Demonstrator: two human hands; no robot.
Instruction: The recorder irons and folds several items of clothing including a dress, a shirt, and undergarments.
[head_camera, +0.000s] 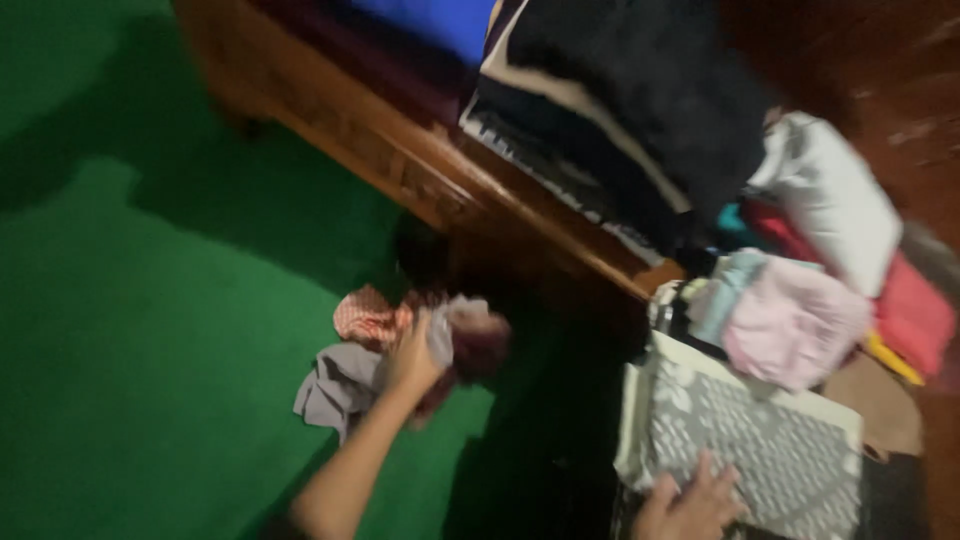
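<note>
My left hand (412, 358) reaches down to the green floor and closes on a small heap of clothes (400, 350): a grey piece, a red-checked piece and a dark maroon one. My right hand (690, 505) lies flat, fingers spread, on a folded grey-and-white patterned cloth (750, 440) at the bottom right. The picture is blurred by motion.
A wooden bed frame (400, 160) runs diagonally across the top, with dark and blue bedding (620, 90) on it. A stack of folded clothes in pink (790, 320), white and red sits at the right. Green carpet (150, 330) covers the left side.
</note>
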